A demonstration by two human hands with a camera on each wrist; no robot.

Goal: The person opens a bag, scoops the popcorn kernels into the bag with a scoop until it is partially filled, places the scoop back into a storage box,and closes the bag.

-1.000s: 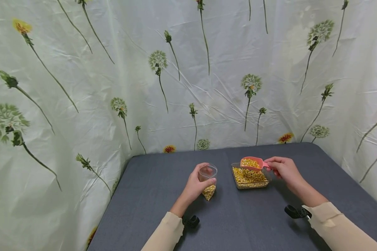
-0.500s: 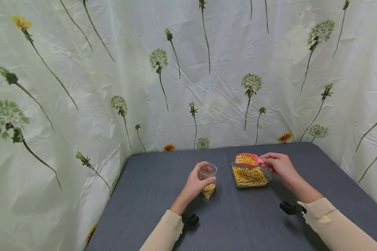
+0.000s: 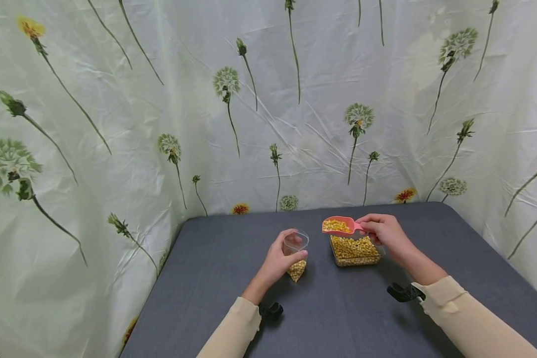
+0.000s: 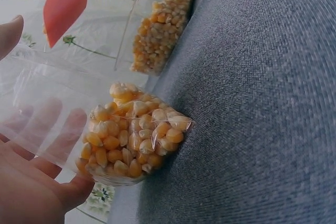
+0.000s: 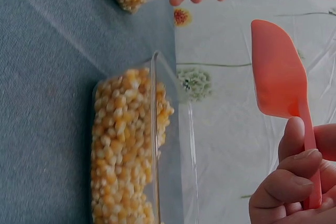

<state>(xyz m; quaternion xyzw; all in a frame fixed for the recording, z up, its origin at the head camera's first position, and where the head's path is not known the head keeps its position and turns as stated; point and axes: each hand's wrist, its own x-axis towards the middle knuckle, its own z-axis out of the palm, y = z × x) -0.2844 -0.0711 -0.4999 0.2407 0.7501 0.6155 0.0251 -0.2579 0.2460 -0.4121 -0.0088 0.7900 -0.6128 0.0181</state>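
In the head view my left hand (image 3: 275,263) holds a clear plastic bag (image 3: 297,271) upright by its sides, its mouth spread. Yellow corn kernels (image 4: 134,137) fill the bag's lower part, which stands at the dark cloth. My right hand (image 3: 388,238) pinches the handle of a pink scoop (image 3: 348,225) heaped with kernels. The scoop is level, above the left end of a clear rectangular container (image 3: 337,260) and to the right of the bag. From the right wrist view, thumb and fingers wrap the scoop's handle (image 5: 311,150). More kernels (image 5: 123,150) fill much of the container.
A dark grey cloth (image 3: 215,278) covers the table. Behind it hangs a pale curtain (image 3: 250,134) printed with dandelions. Black straps (image 3: 404,292) sit on both wrists, below beige sleeves.
My right hand has carried the loaded scoop leftward and slightly up, from over the container's middle to past its left end. My left hand and the bag have stayed nearly still.
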